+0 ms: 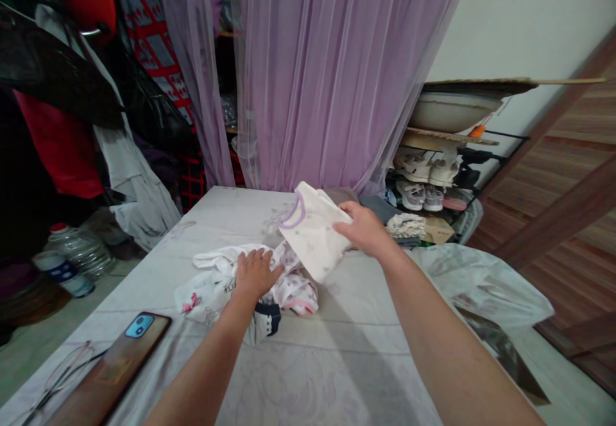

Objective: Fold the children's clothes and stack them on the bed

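Note:
My right hand [364,227] is closed on a small folded white garment with lilac neck trim [312,228], held just above the bed. My left hand [254,273] lies with fingers stretched flat on a pile of small white and pink clothes [219,281] in the middle of the bed. A dark item with white trim [267,321] pokes out from under the pile by my left wrist.
The bed has a pale patterned sheet [337,355]. A phone [113,368] and glasses [58,381] lie at its near left. A plastic bag [476,285] lies right. Lilac curtain [327,73], shoe rack [433,182], hanging clothes [72,92] and bottles [72,256] stand around.

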Tool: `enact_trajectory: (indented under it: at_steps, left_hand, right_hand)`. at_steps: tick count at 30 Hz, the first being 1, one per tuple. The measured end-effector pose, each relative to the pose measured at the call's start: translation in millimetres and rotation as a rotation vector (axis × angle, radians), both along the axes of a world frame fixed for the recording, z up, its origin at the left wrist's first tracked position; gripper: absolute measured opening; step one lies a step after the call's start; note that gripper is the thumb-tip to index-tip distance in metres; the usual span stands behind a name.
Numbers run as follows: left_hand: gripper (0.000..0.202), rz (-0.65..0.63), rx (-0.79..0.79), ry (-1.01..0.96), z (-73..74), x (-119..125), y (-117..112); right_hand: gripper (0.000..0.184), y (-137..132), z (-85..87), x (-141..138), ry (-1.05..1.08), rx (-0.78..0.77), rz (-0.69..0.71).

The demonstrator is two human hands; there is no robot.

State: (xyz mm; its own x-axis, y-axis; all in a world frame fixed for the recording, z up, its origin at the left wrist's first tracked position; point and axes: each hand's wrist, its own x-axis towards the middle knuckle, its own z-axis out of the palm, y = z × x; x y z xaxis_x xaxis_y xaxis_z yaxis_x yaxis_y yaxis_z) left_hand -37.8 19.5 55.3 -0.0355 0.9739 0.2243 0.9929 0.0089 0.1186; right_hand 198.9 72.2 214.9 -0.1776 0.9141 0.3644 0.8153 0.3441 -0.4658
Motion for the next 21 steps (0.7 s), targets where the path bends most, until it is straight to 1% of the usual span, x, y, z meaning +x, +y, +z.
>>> enact_trajectory:
  at_steps: [2,3,4,5,6,7,8,10,12,13,15,17,19,21]
  left_hand:
    - [0.051,-0.003,0.016,-0.015,-0.4,-0.1,-0.7]
    - [0.051,-0.004,0.019,-0.019,-0.7,-0.2,-1.1]
    - [0.051,-0.004,0.022,-0.021,-0.9,-0.3,-1.4]
    - [0.051,-0.003,0.023,-0.022,-1.2,-0.5,-1.6]
    - [0.051,-0.003,0.025,-0.023,-1.6,-0.6,-1.7]
    - [0.050,-0.004,0.027,-0.025,-2.0,-0.8,-1.6]
    - [0.050,-0.004,0.028,-0.028,-2.5,-1.0,-1.5]
    - [0.048,-0.002,0.021,-0.035,-3.4,-1.3,-1.0]
    - [0.048,0.001,0.010,-0.042,-4.0,-1.3,-0.8]
    - [0.049,0.000,0.005,-0.045,-4.1,-1.1,-0.8]
    - [0.050,-0.003,0.008,-0.046,-3.9,-0.4,-1.4]
    - [0.048,0.000,0.033,-0.035,-3.5,0.7,-2.5]
    - [0.046,0.007,0.063,-0.019,-3.3,1.7,-3.6]
    - [0.046,0.009,0.085,-0.009,-3.7,2.4,-4.3]
  right_hand:
    - [0.039,35.7,-6.1,-28.4,0.190,0.001,0.036]
    - [0.042,53.3,-13.7,-40.6,0.288,-0.018,0.044]
    - [0.045,69.2,-24.2,-51.1,0.353,-0.041,0.032]
    - [0.048,82.6,-37.3,-59.6,0.383,-0.071,-0.014]
    - [0.049,92.9,-52.2,-66.1,0.370,-0.118,-0.076]
    - [0.050,99.6,-68.5,-70.5,0.322,-0.167,-0.153]
    - [0.053,102.8,-85.1,-73.3,0.294,-0.195,-0.193]
    - [0.059,100.9,-116.1,-75.6,0.256,-0.228,-0.233]
    - [0.060,92.9,-139.4,-76.5,0.169,-0.188,-0.213]
    - [0.059,88.5,-147.3,-77.1,0.088,-0.157,-0.177]
    - [0.056,81.2,-155.8,-79.0,-0.121,-0.131,-0.052]
    - [0.061,76.9,-158.1,-81.2,-0.302,-0.165,0.078]
    - [0.070,75.1,-158.6,-83.3,-0.404,-0.192,0.176]
    - [0.071,75.4,-160.1,-85.4,-0.447,-0.210,0.240]
